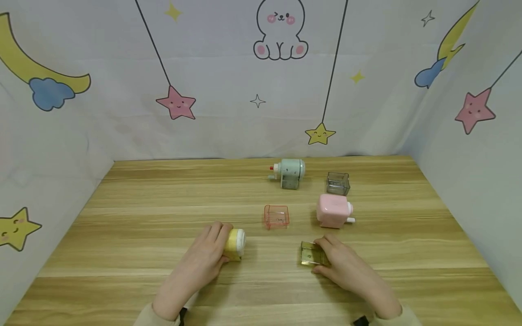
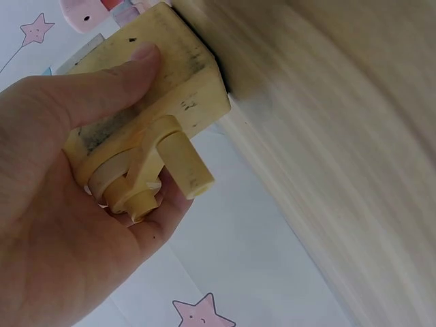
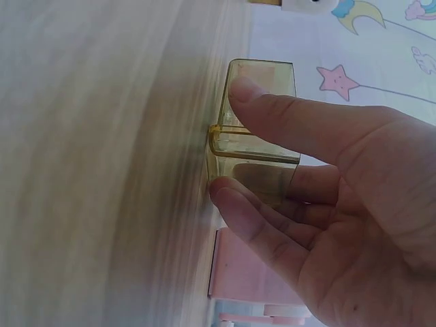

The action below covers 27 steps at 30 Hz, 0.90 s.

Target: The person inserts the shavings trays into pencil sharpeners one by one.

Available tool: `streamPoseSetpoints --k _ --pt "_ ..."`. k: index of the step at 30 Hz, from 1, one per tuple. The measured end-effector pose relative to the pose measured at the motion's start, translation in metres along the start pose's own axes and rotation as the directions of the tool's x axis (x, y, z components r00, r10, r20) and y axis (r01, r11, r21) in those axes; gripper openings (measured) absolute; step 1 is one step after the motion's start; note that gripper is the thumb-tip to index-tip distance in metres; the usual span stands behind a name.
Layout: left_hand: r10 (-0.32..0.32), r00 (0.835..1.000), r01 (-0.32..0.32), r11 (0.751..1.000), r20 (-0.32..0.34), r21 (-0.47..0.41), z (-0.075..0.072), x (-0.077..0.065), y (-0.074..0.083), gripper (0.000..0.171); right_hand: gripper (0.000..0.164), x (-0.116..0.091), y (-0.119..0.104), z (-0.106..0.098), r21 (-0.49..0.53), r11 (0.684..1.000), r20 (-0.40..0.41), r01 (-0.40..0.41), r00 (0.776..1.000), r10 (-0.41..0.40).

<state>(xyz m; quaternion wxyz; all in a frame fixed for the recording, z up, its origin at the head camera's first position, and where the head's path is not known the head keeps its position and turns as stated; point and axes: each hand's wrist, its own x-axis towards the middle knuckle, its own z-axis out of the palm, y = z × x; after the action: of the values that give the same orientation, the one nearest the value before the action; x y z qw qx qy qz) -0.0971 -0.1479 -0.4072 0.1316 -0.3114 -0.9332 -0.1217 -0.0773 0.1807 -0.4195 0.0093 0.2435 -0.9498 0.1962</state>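
Note:
My left hand point(image 1: 204, 256) grips a yellow hand-crank pencil sharpener point(image 1: 231, 243), thumb on one flat side. In the left wrist view, the sharpener's body point(image 2: 180, 75) shows dark smudges, and its crank handle point(image 2: 184, 163) points away from the palm. The sharpener sits at the wooden tabletop, its white end facing right. Off to the right, my right hand point(image 1: 346, 267) holds a see-through yellow shavings drawer point(image 1: 310, 256) between thumb and fingers. The right wrist view has this drawer point(image 3: 255, 146) close against the table, with some fingers partly hidden behind it.
A clear red drawer point(image 1: 277, 216) lies between and beyond the hands. Past the right hand stands a pink sharpener point(image 1: 332, 210), with a clear grey drawer point(image 1: 338, 183) behind it. A pale green sharpener point(image 1: 291, 171) stands farther back. Printed cloth point(image 1: 228, 131) borders the table point(image 1: 155, 190).

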Motion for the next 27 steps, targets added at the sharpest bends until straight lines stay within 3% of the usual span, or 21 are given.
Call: streamPoseSetpoints --k 27 --pt "0.008 1.0 -0.008 1.0 0.002 -0.009 0.0022 0.003 0.0047 0.071 0.057 0.0056 -0.0053 0.0006 0.012 1.0 0.012 0.011 1.0 -0.011"
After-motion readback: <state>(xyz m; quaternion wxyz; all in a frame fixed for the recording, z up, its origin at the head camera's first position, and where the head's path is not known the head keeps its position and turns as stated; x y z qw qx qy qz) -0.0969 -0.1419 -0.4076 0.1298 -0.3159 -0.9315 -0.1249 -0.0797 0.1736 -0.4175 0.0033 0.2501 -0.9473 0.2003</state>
